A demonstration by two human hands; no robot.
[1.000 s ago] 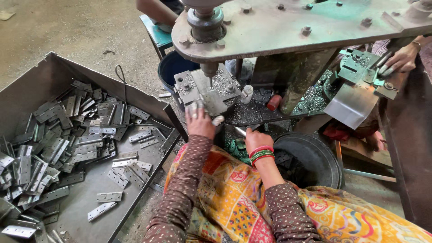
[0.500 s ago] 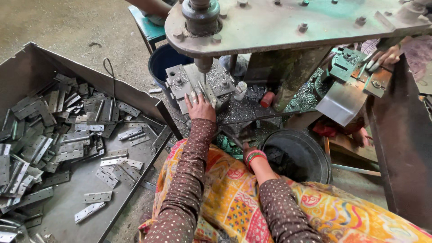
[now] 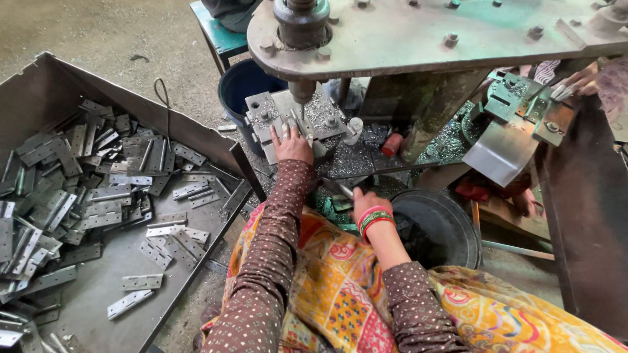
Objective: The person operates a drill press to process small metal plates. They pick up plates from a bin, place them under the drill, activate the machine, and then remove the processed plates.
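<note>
Presently our left hand (image 3: 292, 145) lies palm-down on the die block (image 3: 294, 121) of the press, fingers spread flat and pressing a small metal piece we cannot make out clearly; the punch (image 3: 302, 91) hangs just above the fingertips. Our right hand (image 3: 366, 201), wearing red and green bangles (image 3: 374, 219), sits nearer our body than the die block and is closed on a flat metal strip (image 3: 341, 188) that juts from it toward the block. Right hand and die block are apart, with metal shavings (image 3: 356, 160) strewn between them.

Right of the die block: a small white cylinder (image 3: 354, 129) just beside it, then a red cylinder (image 3: 392, 144) at the foot of the green press column (image 3: 435, 108). Nearer us from that column, a round black tub (image 3: 445, 225) stands just beside the right hand. Behind the die block is a dark blue bucket (image 3: 241, 88).

Left of the die block a large grey sheet-metal tray (image 3: 98, 287) holds many flat steel hinges (image 3: 98, 189), heaped at its far side, scattered singly on the near side.

Far right of the die block, another person's hand (image 3: 582, 80) rests at a second green fixture (image 3: 517, 98). No labels or signs legible.
</note>
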